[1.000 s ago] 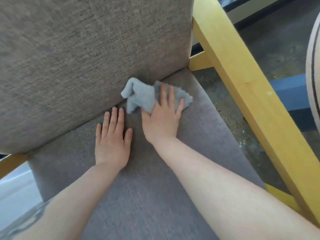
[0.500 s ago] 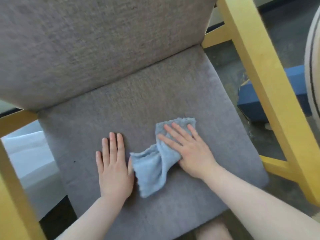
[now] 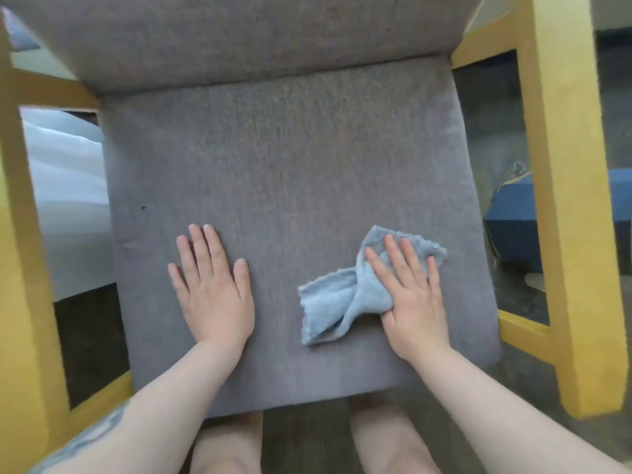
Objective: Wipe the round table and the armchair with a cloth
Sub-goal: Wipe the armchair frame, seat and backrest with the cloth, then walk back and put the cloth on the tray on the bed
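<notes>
We look straight down on the armchair's grey seat cushion [image 3: 290, 186], with the grey backrest [image 3: 239, 39] rising at the far edge. The yellow wooden frame runs along both sides: the right armrest [image 3: 561, 200] stands to the right of the cushion and the left armrest [image 3: 13, 251] to its left.

Our right hand [image 3: 412, 299] lies flat on a light blue cloth [image 3: 342, 302], fingers straight and spread, pressing it against the cushion at the near right part of the seat. The cloth is bunched and twisted in the middle; one scalloped end shows beyond the fingertips at the far right, and the other end fans out to the left of the palm, toward the middle of the seat. We press the cloth rather than clasp it.

Our left hand [image 3: 212, 289] rests palm down on the bare cushion at the near left, fingers straight and close together, holding nothing. It sits well apart from the cloth.

A small dark speck [image 3: 143, 208] marks the cushion near its left edge. A dark blue object [image 3: 513, 230] sits on the floor beyond the right side of the seat, partly hidden by the armrest. Bare knees [image 3: 386, 439] show at the near edge below the cushion. The round table is out of view.
</notes>
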Tool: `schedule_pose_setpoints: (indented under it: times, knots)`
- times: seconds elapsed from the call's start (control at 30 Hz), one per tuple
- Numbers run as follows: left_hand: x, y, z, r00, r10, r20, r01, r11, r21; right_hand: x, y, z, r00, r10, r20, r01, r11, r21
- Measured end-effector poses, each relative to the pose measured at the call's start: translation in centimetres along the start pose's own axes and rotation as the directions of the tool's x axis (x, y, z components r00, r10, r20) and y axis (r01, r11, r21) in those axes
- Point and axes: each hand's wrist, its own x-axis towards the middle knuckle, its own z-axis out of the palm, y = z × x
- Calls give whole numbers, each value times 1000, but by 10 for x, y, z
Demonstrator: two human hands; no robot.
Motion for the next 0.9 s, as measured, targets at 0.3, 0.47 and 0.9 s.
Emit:
schedule_pose_setpoints:
  times: [0.3, 0.47, 0.9]
  knots:
    - [-80, 18, 21, 999, -42, 6, 43, 998, -39, -54, 22, 13, 999, -24, -41, 20, 996, -88]
    - [-100, 14, 21, 999, -24, 38, 24, 999, -23, -88, -36, 23, 983, 170, -73, -169, 985, 23]
    - [-134, -50, -110, 845, 178, 505, -132, 983, -125, -79, -106, -80, 898, 6, 440, -23, 999, 33]
